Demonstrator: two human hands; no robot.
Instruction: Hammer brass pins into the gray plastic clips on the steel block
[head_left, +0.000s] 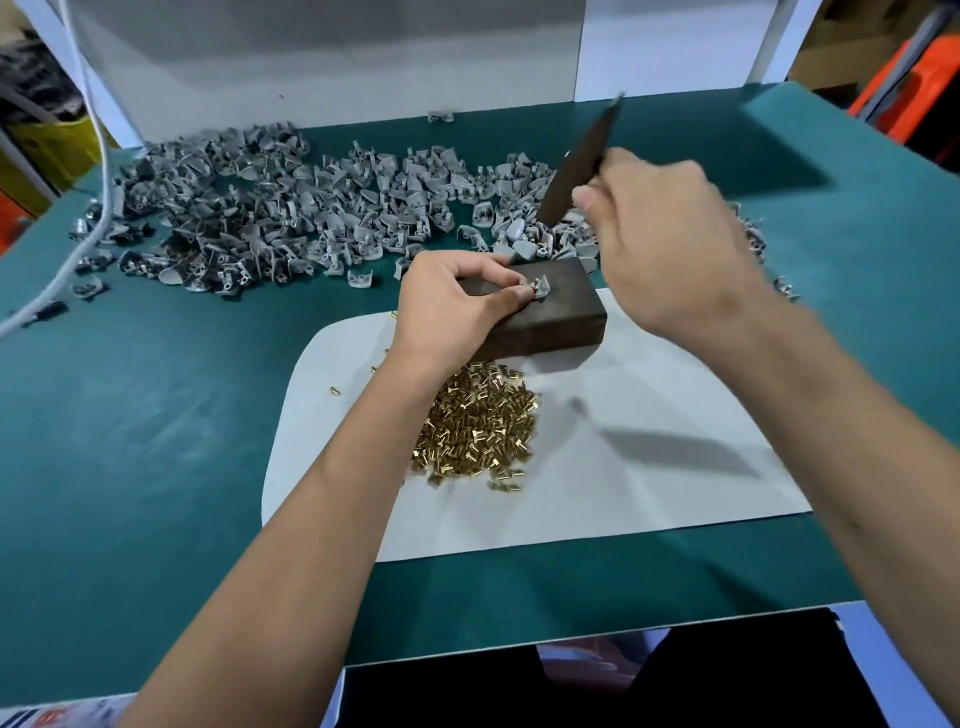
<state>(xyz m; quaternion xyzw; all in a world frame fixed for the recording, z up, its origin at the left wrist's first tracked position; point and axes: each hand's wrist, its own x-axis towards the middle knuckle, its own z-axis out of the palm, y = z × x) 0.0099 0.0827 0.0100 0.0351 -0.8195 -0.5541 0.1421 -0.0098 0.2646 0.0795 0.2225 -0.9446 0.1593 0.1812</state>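
Steel block (556, 317): dark, lies on the white sheet (623, 467) on the green table (156, 415), its near left end hidden under the left hand.
Clip on the block (540, 287): one gray plastic clip sits on the block's top face, with a brass pin (532, 284) showing at its left edge.
Left hand (457, 306): rests on the block's left end, thumb and forefinger pinched on the clip and pin.
Right hand (670, 244): raised above and to the right of the block, fingers closed around a dark tool; blurred.
Hammer (582, 161): a dark, blurred bar slanting up and away from the right hand; its head cannot be made out.
Brass pins (478, 426): a loose heap on the white sheet, just in front of the block, partly covered by the left forearm; a few strays lie to the left.
Gray clips (291, 208): a wide scattered pile across the table behind the block.
Cable (98, 171): white, runs down over the left end of the pile.
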